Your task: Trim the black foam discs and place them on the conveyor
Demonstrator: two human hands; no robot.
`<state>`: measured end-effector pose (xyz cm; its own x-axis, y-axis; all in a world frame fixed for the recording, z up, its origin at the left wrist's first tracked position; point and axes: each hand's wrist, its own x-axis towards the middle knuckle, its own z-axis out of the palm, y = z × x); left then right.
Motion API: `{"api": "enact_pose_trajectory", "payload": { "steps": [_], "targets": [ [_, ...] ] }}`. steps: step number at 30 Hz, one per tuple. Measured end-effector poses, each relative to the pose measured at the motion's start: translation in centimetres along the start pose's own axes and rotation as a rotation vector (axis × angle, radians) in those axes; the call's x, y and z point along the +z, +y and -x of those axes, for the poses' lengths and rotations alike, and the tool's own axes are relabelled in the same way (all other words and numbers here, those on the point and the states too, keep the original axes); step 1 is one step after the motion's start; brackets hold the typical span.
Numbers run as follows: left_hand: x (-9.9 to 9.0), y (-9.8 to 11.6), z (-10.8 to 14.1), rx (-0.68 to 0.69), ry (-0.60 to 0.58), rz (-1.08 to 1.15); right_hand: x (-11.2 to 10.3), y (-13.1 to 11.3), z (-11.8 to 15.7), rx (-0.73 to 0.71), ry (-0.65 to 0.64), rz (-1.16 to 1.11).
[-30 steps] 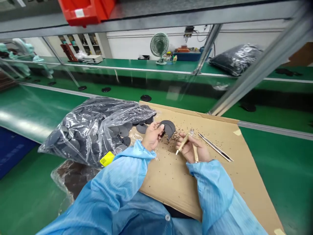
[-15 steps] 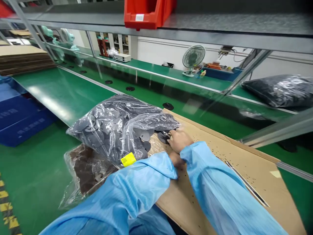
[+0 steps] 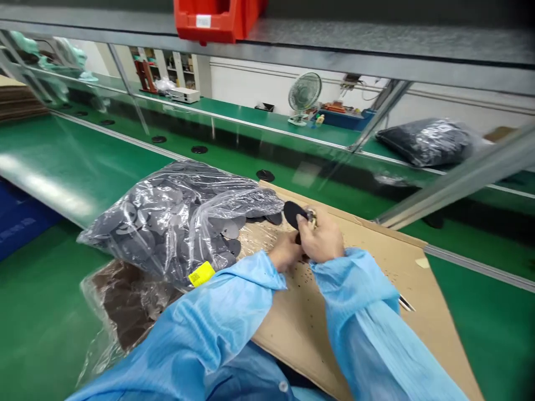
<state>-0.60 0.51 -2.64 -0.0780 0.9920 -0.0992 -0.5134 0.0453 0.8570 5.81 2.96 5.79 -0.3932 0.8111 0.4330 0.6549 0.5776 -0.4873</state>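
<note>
My right hand (image 3: pixel 321 236) is closed above the cardboard, with a thin round black disc (image 3: pixel 295 214) at its fingertips. A small shiny metal tool (image 3: pixel 311 218) also shows in its grip; its kind is unclear. Close beside it, my left hand (image 3: pixel 285 252) is closed, its fingers partly hidden, and a dark edge shows at its fingertips. To the left lies a clear plastic bag (image 3: pixel 167 217) full of dark grey discs, several of them spilling from its mouth. The brown cardboard sheet (image 3: pixel 359 273) under my hands is sprinkled with tiny dark bits.
A second bag (image 3: pixel 125 306) with brown pieces lies at the near left. Black discs (image 3: pixel 199 149) sit in a spaced row on the green surface behind. A slim pointed tool (image 3: pixel 405 303) lies by my right sleeve. Overhead, a shelf carries a red bin (image 3: pixel 209 25).
My right hand has lifted a black disc off the cardboard near the bag's mouth. My left hand has come out from under the right wrist. The view has turned right.
</note>
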Motion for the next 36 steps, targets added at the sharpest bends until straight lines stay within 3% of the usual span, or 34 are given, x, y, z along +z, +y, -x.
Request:
{"api": "enact_pose_trajectory", "payload": {
  "steps": [3, 8, 26, 32, 36],
  "targets": [
    [0.4, 0.4, 0.6, -0.068, 0.021, 0.085, -1.1, 3.9, 2.5, 0.194, 0.259, -0.322],
    [0.9, 0.9, 1.4, -0.057, 0.036, 0.159, 0.3, 8.0, 6.4, 0.304, 0.293, -0.579],
    [1.4, 0.7, 2.4, 0.089, 0.073, -0.039, 0.2, 6.6, 7.6, 0.403, 0.191, -0.517],
    [1.1, 0.6, 2.3, 0.147, 0.009, -0.017, 0.6, 7.3, 7.4, 0.356, 0.195, -0.79],
    [0.7, 0.4, 2.2, 0.163, -0.006, -0.053, 0.6, 7.6, 7.0, 0.406, 0.175, -0.943]
  ]
}}
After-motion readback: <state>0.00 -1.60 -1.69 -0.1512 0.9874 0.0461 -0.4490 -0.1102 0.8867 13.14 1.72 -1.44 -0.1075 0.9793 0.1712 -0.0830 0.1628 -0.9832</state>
